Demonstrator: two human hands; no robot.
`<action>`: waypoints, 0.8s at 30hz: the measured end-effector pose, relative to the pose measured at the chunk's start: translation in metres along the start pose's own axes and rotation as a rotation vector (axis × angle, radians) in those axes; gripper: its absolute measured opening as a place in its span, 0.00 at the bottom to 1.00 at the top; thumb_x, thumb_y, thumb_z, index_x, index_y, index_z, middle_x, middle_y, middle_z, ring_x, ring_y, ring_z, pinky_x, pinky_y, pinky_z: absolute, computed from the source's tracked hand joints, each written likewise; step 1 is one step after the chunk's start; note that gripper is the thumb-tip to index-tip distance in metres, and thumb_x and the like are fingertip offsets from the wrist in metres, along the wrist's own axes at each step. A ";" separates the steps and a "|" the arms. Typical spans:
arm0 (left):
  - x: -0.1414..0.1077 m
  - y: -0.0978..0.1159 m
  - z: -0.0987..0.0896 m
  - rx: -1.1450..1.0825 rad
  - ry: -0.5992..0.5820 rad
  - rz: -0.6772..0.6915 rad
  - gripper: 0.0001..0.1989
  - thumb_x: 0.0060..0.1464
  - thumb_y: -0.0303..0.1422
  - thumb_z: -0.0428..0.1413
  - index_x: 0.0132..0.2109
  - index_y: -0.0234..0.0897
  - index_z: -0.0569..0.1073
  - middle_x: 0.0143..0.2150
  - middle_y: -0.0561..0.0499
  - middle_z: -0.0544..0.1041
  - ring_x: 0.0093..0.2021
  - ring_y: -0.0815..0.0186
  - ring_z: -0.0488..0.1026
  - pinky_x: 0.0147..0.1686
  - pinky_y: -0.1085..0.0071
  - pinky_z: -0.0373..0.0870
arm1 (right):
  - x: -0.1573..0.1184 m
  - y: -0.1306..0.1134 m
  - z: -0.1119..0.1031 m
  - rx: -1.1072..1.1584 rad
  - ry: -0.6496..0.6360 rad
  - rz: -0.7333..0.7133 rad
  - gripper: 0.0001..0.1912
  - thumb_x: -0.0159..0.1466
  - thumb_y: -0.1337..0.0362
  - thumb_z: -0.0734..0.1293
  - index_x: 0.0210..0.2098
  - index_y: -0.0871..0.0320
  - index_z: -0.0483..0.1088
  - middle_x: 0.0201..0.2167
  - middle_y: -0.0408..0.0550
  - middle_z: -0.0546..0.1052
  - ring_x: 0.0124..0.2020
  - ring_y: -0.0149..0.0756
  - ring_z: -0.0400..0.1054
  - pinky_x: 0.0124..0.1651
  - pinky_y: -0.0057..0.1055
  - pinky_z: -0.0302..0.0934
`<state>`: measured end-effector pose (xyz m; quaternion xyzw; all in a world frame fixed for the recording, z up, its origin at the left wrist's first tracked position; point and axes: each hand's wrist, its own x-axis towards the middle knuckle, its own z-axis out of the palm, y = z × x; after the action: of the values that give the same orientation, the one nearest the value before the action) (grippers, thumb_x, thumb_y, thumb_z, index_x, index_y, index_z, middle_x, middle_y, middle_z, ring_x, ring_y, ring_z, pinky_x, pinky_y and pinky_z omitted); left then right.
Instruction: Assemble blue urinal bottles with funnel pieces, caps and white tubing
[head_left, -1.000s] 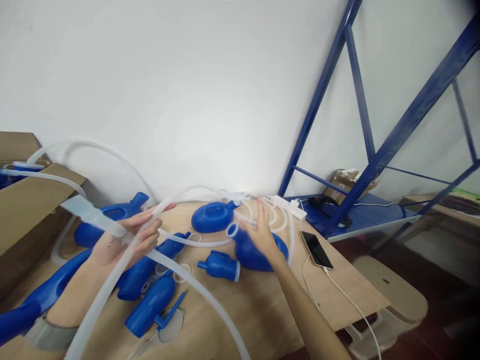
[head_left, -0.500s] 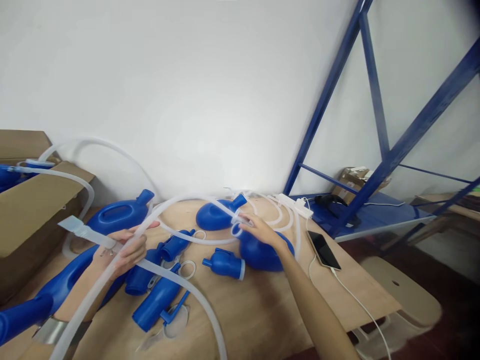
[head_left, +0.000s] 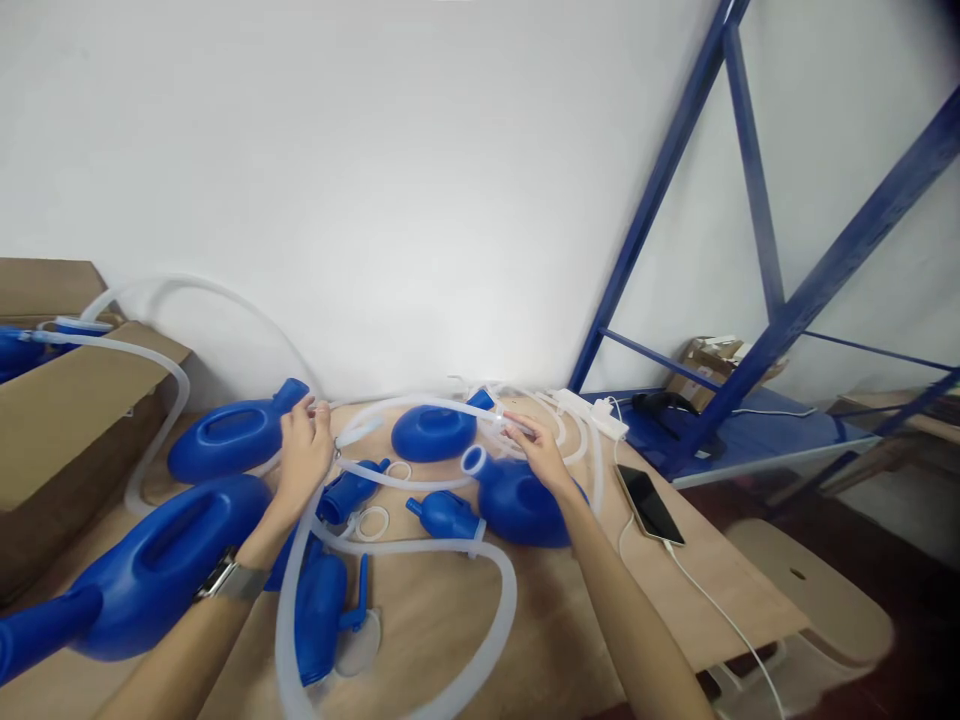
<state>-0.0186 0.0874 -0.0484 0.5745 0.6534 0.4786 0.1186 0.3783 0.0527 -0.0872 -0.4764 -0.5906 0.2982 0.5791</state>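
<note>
My right hand [head_left: 536, 445] pinches the end of a translucent white hose [head_left: 420, 402] above a blue bottle [head_left: 525, 500] with an open round neck. My left hand [head_left: 306, 445] is raised at the left, fingers apart and pointing up, beside the bundled hose and its flat clear end piece [head_left: 360, 433]. Loops of the hose hang down over the front of the table. Under and between my hands lie smaller blue funnel-like parts [head_left: 448, 515], a blue cylinder [head_left: 321, 610] with a clear round cap [head_left: 360, 645], and white rings [head_left: 372, 523].
More blue bottles with handle openings [head_left: 225, 440] lie at the left, near a cardboard box [head_left: 82, 400] with hoses. Another blue bottle [head_left: 431, 432] stands at the back. A phone [head_left: 649, 503] on a cable and a power strip [head_left: 592, 413] sit at the right, beside a blue metal frame [head_left: 660, 200].
My left hand has moved up and right and released the hose, which has dropped onto the parts. My right hand has shifted slightly right and up with the hose end, off the bottle's neck.
</note>
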 end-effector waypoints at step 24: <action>0.055 -0.013 -0.019 0.225 0.183 0.285 0.22 0.55 0.28 0.54 0.57 0.40 0.73 0.56 0.40 0.72 0.64 0.31 0.62 0.58 0.37 0.59 | -0.003 0.011 -0.006 -0.018 0.179 0.038 0.29 0.63 0.42 0.73 0.55 0.54 0.81 0.58 0.58 0.79 0.50 0.49 0.80 0.57 0.50 0.75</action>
<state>-0.0575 0.1268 -0.0263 0.6249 0.6230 0.4645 -0.0751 0.3860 0.0529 -0.0976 -0.5174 -0.5299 0.2601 0.6196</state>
